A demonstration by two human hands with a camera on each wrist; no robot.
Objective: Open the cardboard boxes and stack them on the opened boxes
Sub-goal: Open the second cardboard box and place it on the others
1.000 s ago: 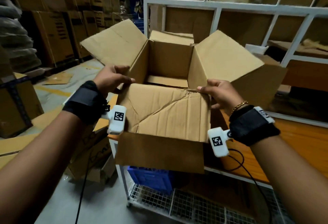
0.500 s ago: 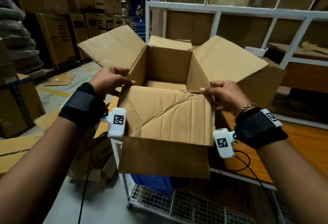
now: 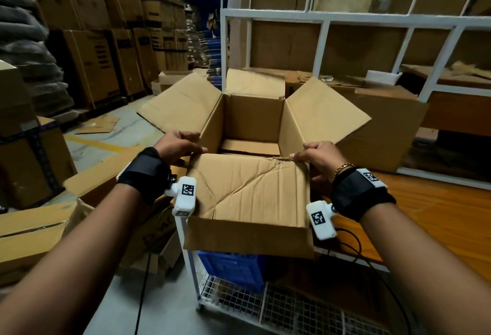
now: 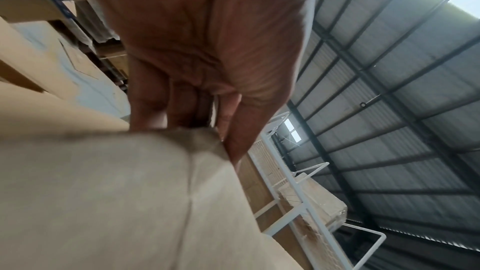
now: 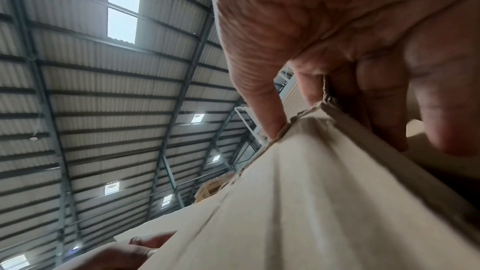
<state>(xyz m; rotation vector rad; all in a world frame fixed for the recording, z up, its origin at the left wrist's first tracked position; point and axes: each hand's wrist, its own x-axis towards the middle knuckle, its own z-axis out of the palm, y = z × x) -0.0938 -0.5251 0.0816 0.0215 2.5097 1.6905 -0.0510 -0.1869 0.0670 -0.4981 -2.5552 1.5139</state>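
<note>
Opened cardboard box (image 3: 255, 122) on a wooden table (image 3: 438, 209), four flaps spread, near flap (image 3: 249, 191) creased, left hand (image 3: 176, 146) and right hand (image 3: 320, 158) pinching that flap's far corners, loose cardboard inside

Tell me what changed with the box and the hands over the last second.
Very little changed. The near flap stays folded toward the person, with the left hand and right hand still pinching its two far corners; no grip was taken or released. The cardboard box remains open on the cart, side flaps spread. Only the camera view shifted slightly.
</note>
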